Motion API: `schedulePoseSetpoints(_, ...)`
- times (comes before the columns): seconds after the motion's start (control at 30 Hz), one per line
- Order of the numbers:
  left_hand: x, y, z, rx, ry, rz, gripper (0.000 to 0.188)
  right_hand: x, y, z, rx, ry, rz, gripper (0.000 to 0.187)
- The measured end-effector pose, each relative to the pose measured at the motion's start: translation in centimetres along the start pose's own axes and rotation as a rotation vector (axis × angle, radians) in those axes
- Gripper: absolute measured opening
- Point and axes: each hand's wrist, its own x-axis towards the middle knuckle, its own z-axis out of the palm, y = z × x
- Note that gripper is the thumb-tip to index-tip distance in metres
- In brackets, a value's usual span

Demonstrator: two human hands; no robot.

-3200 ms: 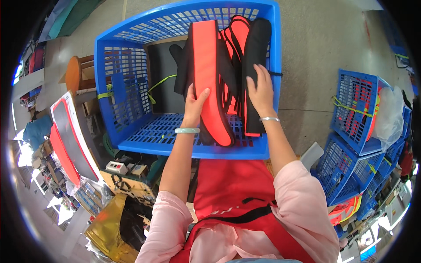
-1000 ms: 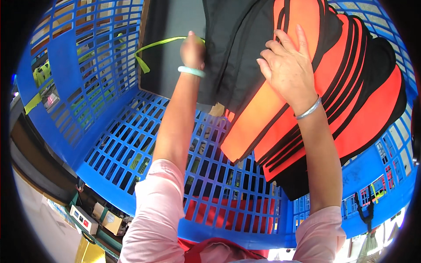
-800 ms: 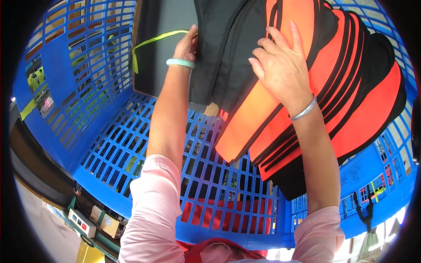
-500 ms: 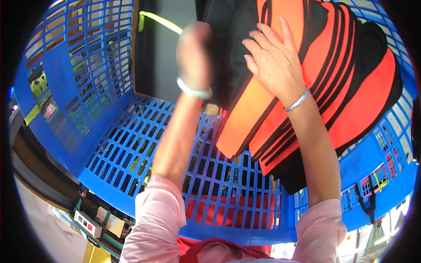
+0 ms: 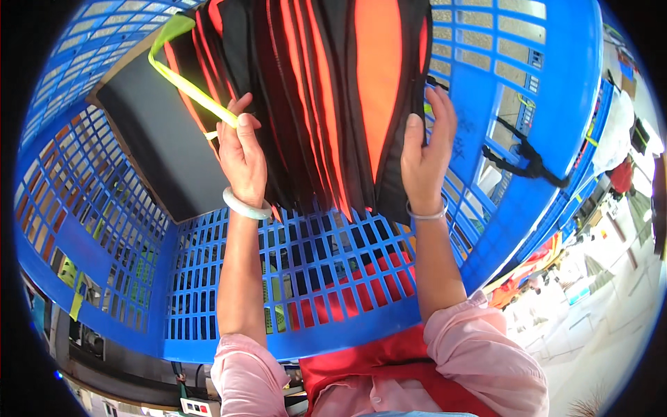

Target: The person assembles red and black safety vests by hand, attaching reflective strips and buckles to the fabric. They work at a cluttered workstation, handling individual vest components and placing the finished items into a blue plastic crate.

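Observation:
A stack of flat orange and black padded pieces (image 5: 326, 97) stands on edge inside a big blue plastic crate (image 5: 347, 306). My left hand (image 5: 243, 156) presses against the stack's left side, next to a yellow-green strap (image 5: 187, 80). My right hand (image 5: 425, 156) grips the stack's right side, fingers flat on the black edge. Both hands squeeze the pieces together between them. A pale bangle sits on my left wrist, a thin silver one on my right.
A dark grey board (image 5: 156, 149) leans in the crate's left part. A black strap (image 5: 528, 163) hangs on the crate's right wall. More blue crates and orange items (image 5: 528, 278) lie on the floor to the right.
The pieces lay slanted with my right hand flat on top and my left hand at the grey board. Now both hands clamp the stack from its sides, standing on edge.

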Motion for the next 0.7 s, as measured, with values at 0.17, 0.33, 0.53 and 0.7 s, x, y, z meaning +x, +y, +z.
schedulePoseSetpoints(0.17,0.3,5.6,3.5,0.084,-0.091,0.423,0.028,-1.9,3.4,3.0,-0.116,-0.066,0.142,0.057)
schedulePoseSetpoints(0.33,-0.9,5.6,7.1,0.318,-0.181,0.571,0.015,-2.6,1.1,5.0,-0.187,-0.091,0.163,0.065)
schedulePoseSetpoints(0.53,-2.1,5.7,6.6,0.483,-0.417,0.772,0.028,-4.6,0.0,5.4,0.100,-0.117,0.233,0.062)
schedulePoseSetpoints(0.7,-1.6,4.5,6.9,0.679,-0.529,0.703,0.045,-5.7,2.4,4.5,0.168,0.089,0.220,0.047)
